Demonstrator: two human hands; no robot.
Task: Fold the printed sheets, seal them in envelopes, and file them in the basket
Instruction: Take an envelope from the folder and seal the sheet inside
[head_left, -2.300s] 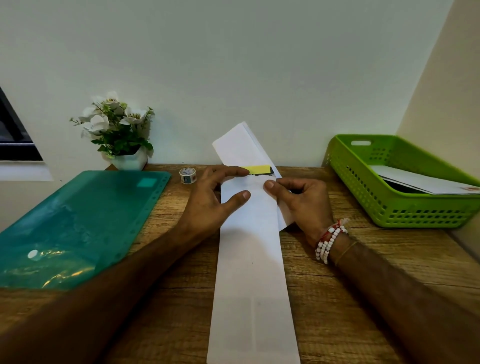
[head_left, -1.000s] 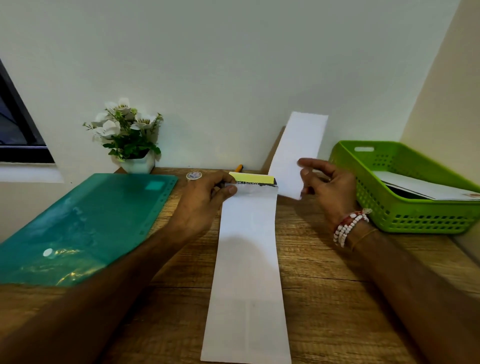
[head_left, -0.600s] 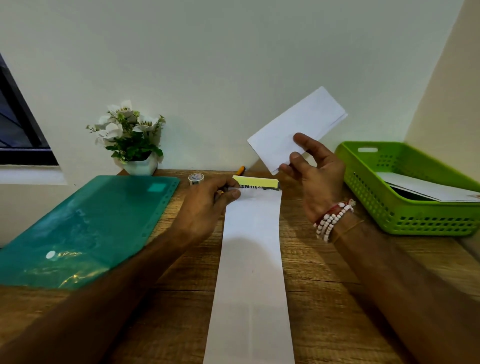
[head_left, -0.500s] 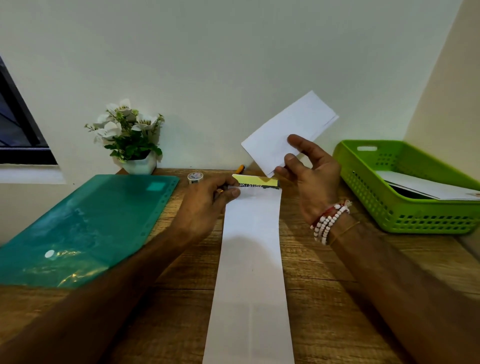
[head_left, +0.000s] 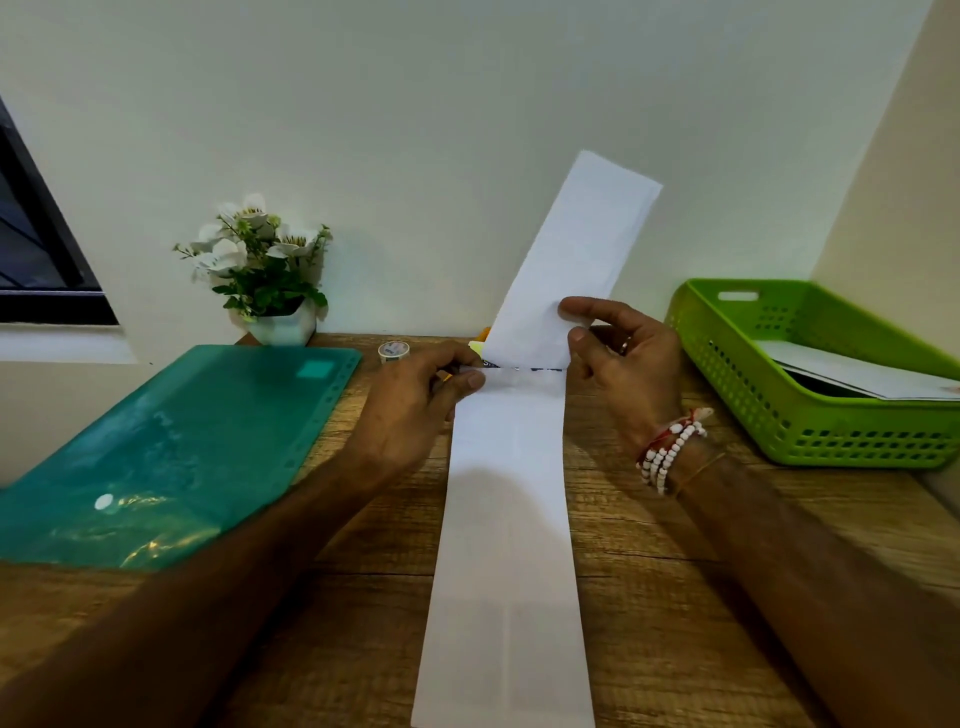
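A long white envelope (head_left: 506, 519) lies lengthwise on the wooden desk, its mouth at the far end. My left hand (head_left: 415, 405) pinches the left corner of that mouth and holds it apart. My right hand (head_left: 623, 358) grips a folded white sheet (head_left: 571, 260), which stands tilted up to the right with its lower edge at the envelope's mouth. A green plastic basket (head_left: 737, 374) sits at the right with envelopes inside it.
A teal plastic folder (head_left: 171, 457) lies on the left of the desk. A small roll of tape (head_left: 393, 352) and a potted white flower (head_left: 265, 270) stand near the wall. A yellow strip (head_left: 475, 345) shows behind the envelope's mouth.
My right hand lifted the folded sheet from the desk, turned it in the air, and brought its lower edge down to the envelope's mouth. My left hand stayed at the mouth.
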